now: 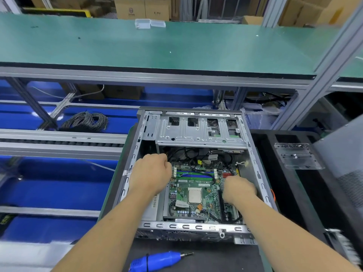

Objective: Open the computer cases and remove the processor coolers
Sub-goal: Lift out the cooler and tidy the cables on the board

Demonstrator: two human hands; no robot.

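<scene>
Both hands reach down into the open computer case [188, 173]. The left hand [151, 173] has its fingers curled at the upper left corner of the motherboard [196, 191], by the black cables; what they pinch, if anything, I cannot tell. The right hand [238, 190] is curled likewise at the board's right edge, knuckles up, its grasp hidden.

The case lies flat on a dark bench [196, 256], side panel off, filling most of the bench's width. Its metal drive cage [200, 130] covers the far third; the near two thirds stand open from above, walled by the case's rims. Between the two hands the bare processor [194, 195] sits uncovered in its socket, with no cooler on it.

Beyond the case runs a long green shelf [157, 44], with blue conveyor surfaces [55, 193] to the left. A coil of grey cable [86, 120] lies there. A clear plastic plate [297, 156] rests right of the case. A blue electric screwdriver [157, 261] lies on the bench just before the case's near rim.
</scene>
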